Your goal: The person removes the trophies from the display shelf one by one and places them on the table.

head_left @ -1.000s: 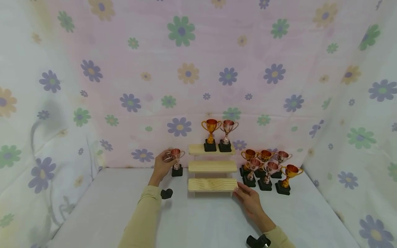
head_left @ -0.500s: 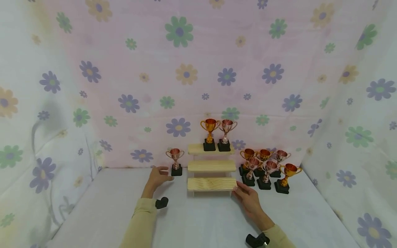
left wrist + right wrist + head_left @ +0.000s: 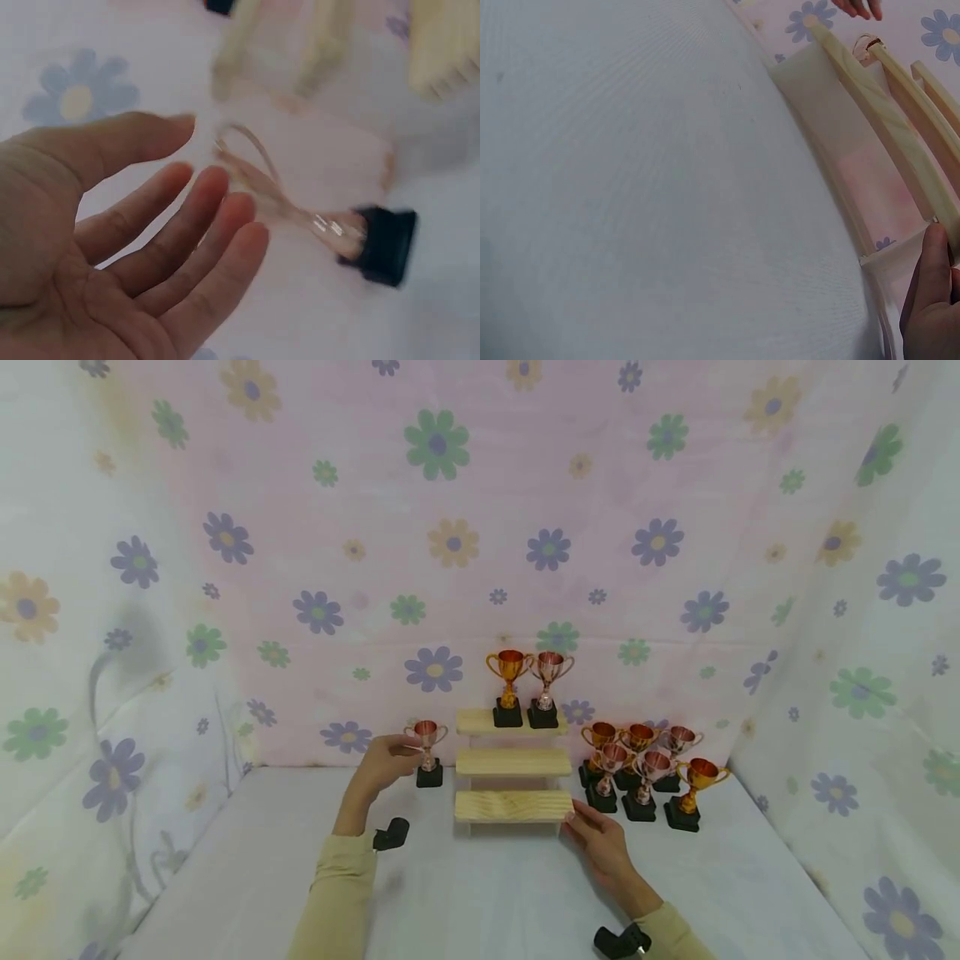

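A small rose-gold trophy cup (image 3: 426,734) on a black base stands upright at the stand's left. My left hand (image 3: 381,767) is at its left side, fingertips right by the handle. In the left wrist view, the fingers of my left hand (image 3: 172,247) are loosely bent and the cup leans across blurred, nothing enclosed in them. A three-step wooden display stand (image 3: 513,807) is in the middle. My right hand (image 3: 604,850) grips the right end of its lowest step, the thumb up against the wood in the right wrist view.
On the top step stand a gold trophy (image 3: 509,667) and a rose-gold trophy (image 3: 550,669). Several more trophies cluster right of the stand, with a gold trophy (image 3: 701,773) at the front right. A flowered cloth (image 3: 480,527) hangs behind the white tabletop (image 3: 480,893).
My left hand held the left trophy a second ago, let go and drew back down to the left, then rose again to its handle. The right hand has stayed on the stand.
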Action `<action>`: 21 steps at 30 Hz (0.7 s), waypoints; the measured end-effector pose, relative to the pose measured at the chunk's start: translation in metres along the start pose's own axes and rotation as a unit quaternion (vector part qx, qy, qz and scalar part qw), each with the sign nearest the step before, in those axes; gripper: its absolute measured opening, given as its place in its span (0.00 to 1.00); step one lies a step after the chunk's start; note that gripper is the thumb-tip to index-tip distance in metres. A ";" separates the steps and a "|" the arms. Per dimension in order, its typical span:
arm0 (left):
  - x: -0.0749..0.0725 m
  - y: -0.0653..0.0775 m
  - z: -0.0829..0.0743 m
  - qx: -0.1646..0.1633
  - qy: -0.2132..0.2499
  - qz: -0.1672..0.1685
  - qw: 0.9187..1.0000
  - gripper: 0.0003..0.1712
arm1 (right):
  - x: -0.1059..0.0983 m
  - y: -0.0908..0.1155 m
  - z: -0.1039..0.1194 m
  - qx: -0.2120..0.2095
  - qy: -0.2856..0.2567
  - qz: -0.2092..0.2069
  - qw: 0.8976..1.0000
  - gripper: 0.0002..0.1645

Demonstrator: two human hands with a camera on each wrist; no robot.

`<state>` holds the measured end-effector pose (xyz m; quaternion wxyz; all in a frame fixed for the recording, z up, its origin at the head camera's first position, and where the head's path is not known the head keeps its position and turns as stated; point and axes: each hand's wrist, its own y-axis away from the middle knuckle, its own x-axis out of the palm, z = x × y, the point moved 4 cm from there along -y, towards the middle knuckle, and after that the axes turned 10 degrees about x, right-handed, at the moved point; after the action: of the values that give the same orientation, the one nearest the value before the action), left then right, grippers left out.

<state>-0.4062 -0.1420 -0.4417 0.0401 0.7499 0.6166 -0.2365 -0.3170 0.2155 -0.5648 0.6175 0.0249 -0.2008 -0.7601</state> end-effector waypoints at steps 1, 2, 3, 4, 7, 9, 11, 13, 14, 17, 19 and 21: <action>0.003 -0.003 -0.010 0.013 -0.004 0.014 1.000 0.21 | 0.000 0.000 0.000 -0.001 -0.002 0.000 1.000 0.34; 0.006 -0.006 -0.021 0.026 -0.009 0.025 0.999 0.21 | 0.000 0.000 0.000 0.000 -0.005 -0.001 1.000 0.33; 0.009 -0.008 -0.033 0.035 -0.013 0.032 0.999 0.21 | 0.000 -0.001 0.000 0.002 -0.006 -0.002 1.000 0.32; 0.013 -0.012 -0.044 0.047 -0.020 0.035 0.998 0.21 | 0.000 -0.001 -0.001 0.001 -0.006 0.000 1.000 0.32; 0.025 -0.025 -0.076 0.071 -0.021 0.015 0.997 0.26 | -0.001 -0.001 -0.001 0.005 -0.006 0.000 1.000 0.31; 0.036 -0.036 -0.091 0.074 -0.014 -0.004 0.997 0.32 | -0.001 -0.001 -0.002 0.005 -0.004 0.003 1.000 0.30; 0.046 -0.047 -0.102 0.073 0.000 -0.014 0.997 0.39 | -0.002 0.000 -0.002 0.006 -0.004 0.004 1.000 0.30; 0.057 -0.059 -0.107 0.067 0.011 -0.020 0.997 0.44 | -0.002 0.000 -0.002 0.005 -0.005 0.006 1.000 0.31; 0.063 -0.065 -0.109 0.067 0.014 -0.021 0.997 0.44 | -0.002 0.001 -0.002 0.005 -0.006 0.005 1.000 0.31; 0.076 -0.081 -0.114 0.072 0.019 -0.025 0.997 0.45 | -0.001 0.001 -0.002 0.005 -0.009 0.003 1.000 0.31; 0.082 -0.089 -0.118 0.078 0.021 -0.035 0.996 0.44 | -0.001 0.000 -0.002 0.003 -0.011 0.004 1.000 0.31; 0.085 -0.095 -0.122 0.080 0.024 -0.047 0.995 0.43 | -0.001 0.000 -0.003 0.001 -0.013 0.008 1.000 0.31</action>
<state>-0.4479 0.0007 -0.3460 -0.0461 0.7260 0.6311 -0.2691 -0.3162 0.2155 -0.5674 0.6210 0.0142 -0.2099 -0.7550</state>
